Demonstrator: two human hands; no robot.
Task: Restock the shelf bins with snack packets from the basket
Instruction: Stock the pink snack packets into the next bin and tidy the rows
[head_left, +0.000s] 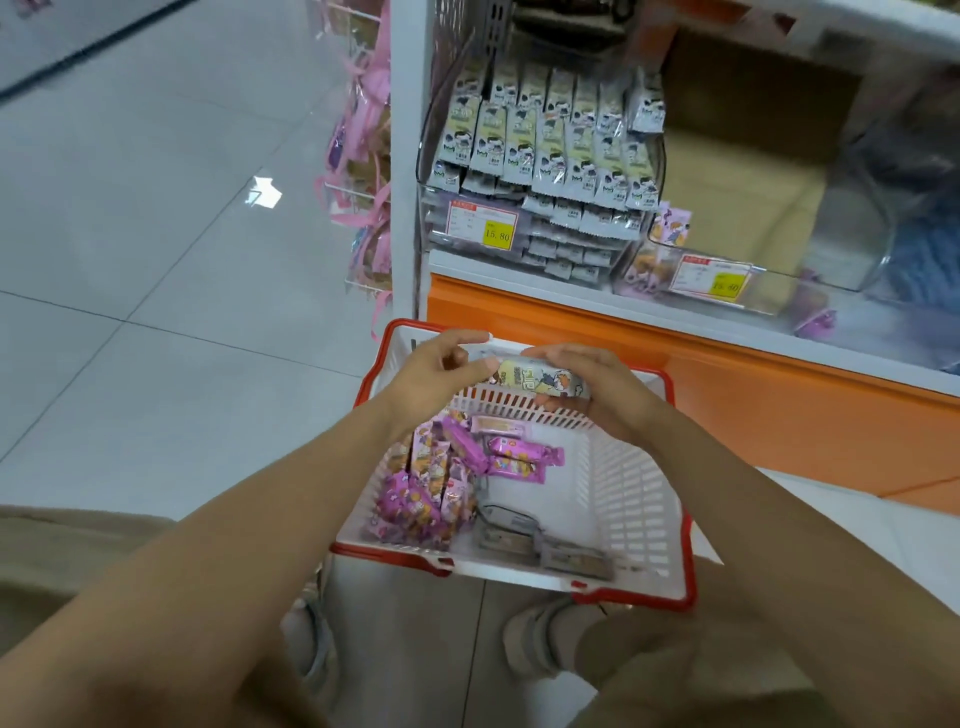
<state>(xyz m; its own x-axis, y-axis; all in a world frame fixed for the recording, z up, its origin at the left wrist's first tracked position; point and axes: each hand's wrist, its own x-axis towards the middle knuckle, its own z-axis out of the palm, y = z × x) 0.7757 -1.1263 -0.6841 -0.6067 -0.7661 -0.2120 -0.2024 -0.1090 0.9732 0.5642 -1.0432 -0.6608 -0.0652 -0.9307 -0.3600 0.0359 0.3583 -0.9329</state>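
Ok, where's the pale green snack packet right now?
In the head view, the pale green packet is held between the left hand and right hand, above the far rim of the basket, near the orange shelf base.

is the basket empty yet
No, a pile of pink packets lies along the left side of the basket.

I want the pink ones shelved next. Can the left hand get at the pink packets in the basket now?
Probably, once freed. The left hand and right hand both hold pale packets, but the pink packets lie uncovered in the open basket, just below the left wrist.
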